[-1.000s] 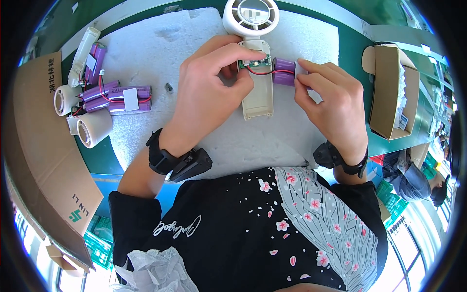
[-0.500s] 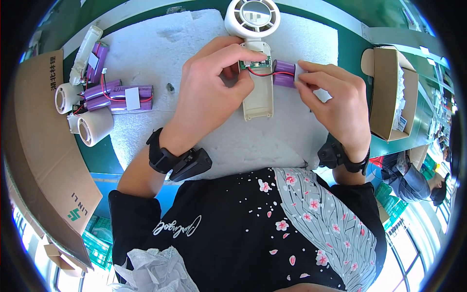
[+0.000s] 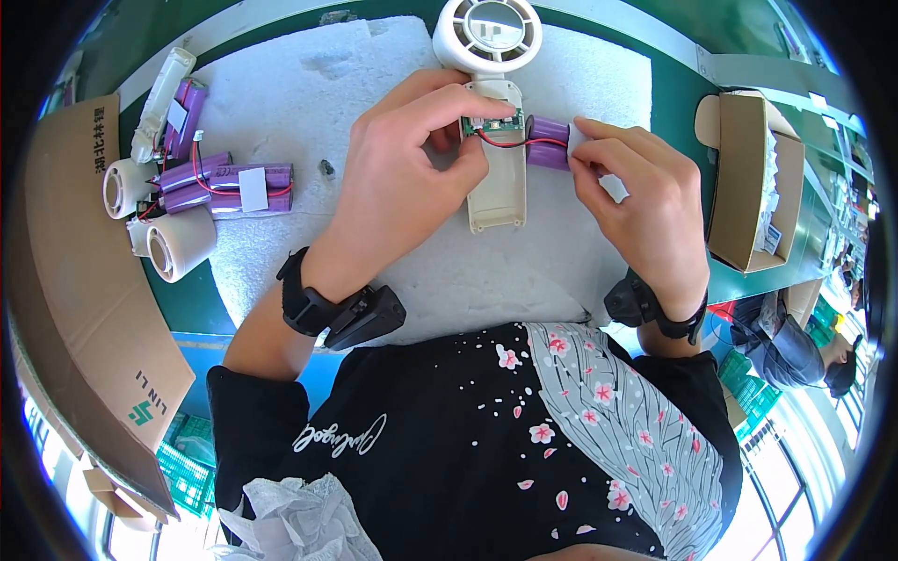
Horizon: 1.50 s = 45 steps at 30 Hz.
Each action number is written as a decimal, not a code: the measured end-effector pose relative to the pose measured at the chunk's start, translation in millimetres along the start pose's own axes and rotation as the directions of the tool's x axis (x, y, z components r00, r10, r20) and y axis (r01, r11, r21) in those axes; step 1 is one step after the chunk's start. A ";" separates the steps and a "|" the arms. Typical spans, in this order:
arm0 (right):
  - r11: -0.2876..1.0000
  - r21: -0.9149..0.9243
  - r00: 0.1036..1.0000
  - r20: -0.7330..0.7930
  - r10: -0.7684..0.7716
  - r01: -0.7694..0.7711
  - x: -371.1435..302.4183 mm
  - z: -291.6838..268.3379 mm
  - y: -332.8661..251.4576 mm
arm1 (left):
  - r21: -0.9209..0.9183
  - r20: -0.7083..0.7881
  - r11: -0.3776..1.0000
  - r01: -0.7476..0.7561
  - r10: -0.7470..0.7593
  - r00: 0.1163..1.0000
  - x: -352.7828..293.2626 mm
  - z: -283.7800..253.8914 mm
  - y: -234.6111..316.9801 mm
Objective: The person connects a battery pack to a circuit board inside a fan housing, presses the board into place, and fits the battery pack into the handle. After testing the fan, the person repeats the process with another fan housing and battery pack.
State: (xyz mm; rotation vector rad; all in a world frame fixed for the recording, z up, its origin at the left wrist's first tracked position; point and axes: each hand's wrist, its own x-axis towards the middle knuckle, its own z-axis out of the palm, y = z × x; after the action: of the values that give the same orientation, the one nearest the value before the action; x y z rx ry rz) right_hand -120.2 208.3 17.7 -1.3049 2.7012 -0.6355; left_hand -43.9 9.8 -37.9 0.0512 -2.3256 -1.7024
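A cream handheld fan (image 3: 497, 198) lies with its handle shell uncovered and its round head away from me. My left hand (image 3: 398, 154) grips the upper handle between thumb and fingers, the index fingertip at the green circuit board (image 3: 502, 123). Red and black wires run from the board to a purple battery pack (image 3: 546, 155), right of the handle. My right hand (image 3: 652, 182) is closed at the pack's right end, thumb and index finger by its white pad (image 3: 575, 140). The fingers partly hide that end.
A white foam sheet (image 3: 281, 103) covers the green bench. At left lie more purple battery packs (image 3: 271, 176) and cream fan parts (image 3: 182, 243), beside a large cardboard box (image 3: 75, 271). An open carton (image 3: 739, 187) stands at right. Another person (image 3: 790, 341) sits far right.
My right thumb and index finger have shifted slightly at the white pad. My left hand, the fan and the battery pack have stayed nearly in place.
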 end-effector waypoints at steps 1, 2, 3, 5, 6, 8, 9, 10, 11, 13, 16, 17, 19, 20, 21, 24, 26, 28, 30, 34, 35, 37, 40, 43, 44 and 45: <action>1.000 -0.003 1.000 0.001 0.011 -0.011 -0.2 1.1 -0.9 | 0.002 0.005 1.000 0.001 -0.001 1.000 0.0 -0.2 -0.1; 1.000 -0.003 1.000 0.000 0.011 -0.011 -0.1 2.2 -1.8 | 0.002 0.004 1.000 0.000 0.000 1.000 0.0 -0.1 -0.3; 0.999 -0.001 0.999 0.008 0.032 -0.032 -0.2 2.9 -3.1 | -0.016 0.005 1.000 0.008 -0.008 1.000 0.2 -0.1 -0.3; 0.997 0.002 0.997 0.022 0.075 -0.075 -0.6 3.8 -4.7 | -0.051 0.008 0.998 0.023 -0.023 1.000 0.5 0.0 -0.5; 0.997 0.000 0.997 0.022 0.074 -0.074 -1.0 4.1 -4.3 | -0.052 0.006 0.998 0.022 -0.022 1.000 0.6 -0.2 -0.6; 0.993 0.036 0.992 0.064 0.112 -0.115 -1.4 4.5 -1.7 | -0.062 0.019 0.998 0.029 -0.028 0.999 0.7 -1.2 -0.9; 0.989 0.053 0.988 0.086 0.130 -0.135 -1.2 4.1 -0.3 | -0.067 0.024 0.997 0.032 -0.031 0.999 0.6 -1.8 -1.0; 0.990 0.052 0.988 0.085 0.126 -0.131 -0.6 2.5 1.5 | -0.066 0.020 0.997 0.031 -0.029 0.999 0.4 -2.1 -1.1; 0.980 0.105 0.981 0.107 0.160 -0.171 0.1 -0.4 4.2 | -0.063 0.024 0.997 0.040 -0.039 0.999 0.1 -2.1 -1.3; 0.946 0.211 0.964 0.157 0.215 -0.246 1.4 -7.8 11.8 | -0.050 0.028 0.997 0.062 -0.060 0.998 -1.6 -3.0 -2.4; 0.914 0.254 0.949 0.077 0.306 -0.315 -7.5 -43.6 30.5 | -0.042 0.065 0.996 0.073 -0.071 0.995 -2.8 -4.9 -2.1; 0.888 0.270 0.917 -0.043 0.397 -0.372 -20.5 -62.3 41.9 | -0.048 0.093 0.996 0.074 -0.069 0.993 -1.3 -3.9 0.0; 0.860 0.308 0.870 -0.156 0.467 -0.407 -34.0 -76.0 50.3 | -0.039 0.088 0.996 0.074 -0.070 0.994 -3.4 -4.0 -0.1; 0.864 0.268 0.855 -0.192 0.482 -0.427 -36.8 -82.4 48.3 | -0.034 0.086 0.996 0.077 -0.074 0.994 -3.8 -3.2 0.3; 0.864 0.227 0.837 -0.230 0.496 -0.450 -39.1 -88.3 46.1 | -0.031 0.086 0.996 0.079 -0.076 0.993 -3.7 -2.0 0.5; 0.854 0.297 0.879 -0.083 0.469 -0.427 -32.7 -65.0 23.6 | -0.053 0.092 0.997 0.051 -0.046 0.995 -1.3 2.8 -2.4; 0.977 0.128 0.985 0.033 0.168 -0.171 -9.1 -29.2 0.6 | -0.025 0.067 0.998 0.056 -0.055 0.996 -5.4 -2.0 -5.5; 0.985 0.066 0.987 0.055 0.153 -0.156 -5.7 -8.0 2.0 | -0.019 0.059 0.999 0.047 -0.046 0.997 -5.1 -1.4 -4.6; 0.990 -0.001 0.987 0.073 0.144 -0.144 -6.2 -5.2 6.8 | -0.023 0.059 0.999 0.034 -0.033 0.998 -2.9 1.3 -2.8; 0.989 0.060 0.985 -0.100 0.137 -0.132 -7.0 -19.3 23.8 | 0.002 0.062 0.999 0.050 -0.050 0.997 -5.5 -1.6 -3.1; 0.981 0.036 0.970 -0.150 0.193 -0.190 -12.7 -38.2 34.5 | -0.006 0.067 0.999 0.051 -0.050 0.996 -4.2 -0.9 -1.1; 0.873 0.120 0.817 -0.312 0.485 -0.472 -44.4 -76.4 65.5 | -0.020 0.080 0.998 0.054 -0.052 0.995 -1.4 1.4 1.9; 0.709 -0.080 0.669 -0.420 0.614 -0.701 -68.8 -114.4 100.9 | -0.001 0.067 0.998 0.067 -0.067 0.996 -2.5 -0.5 -0.3; 0.517 -0.249 0.566 -0.494 0.659 -0.819 -60.6 -109.3 82.4 | -0.001 0.064 0.998 0.064 -0.064 0.996 -3.2 0.9 -2.6; 0.605 -0.113 0.588 -0.431 0.685 -0.788 -52.5 -97.4 65.2 | -0.009 0.073 0.999 0.052 -0.051 0.996 -1.6 1.7 -3.5; 0.666 0.033 0.611 -0.365 0.702 -0.745 -40.8 -80.9 43.5 | -0.017 0.086 0.999 0.041 -0.039 0.995 -0.3 2.2 -3.4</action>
State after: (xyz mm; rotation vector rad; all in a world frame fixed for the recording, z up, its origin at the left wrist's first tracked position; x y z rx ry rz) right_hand -145.8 290.5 69.7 0.0294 3.2084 -0.6275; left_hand -44.5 10.8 -41.7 0.0217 -2.3853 -1.7785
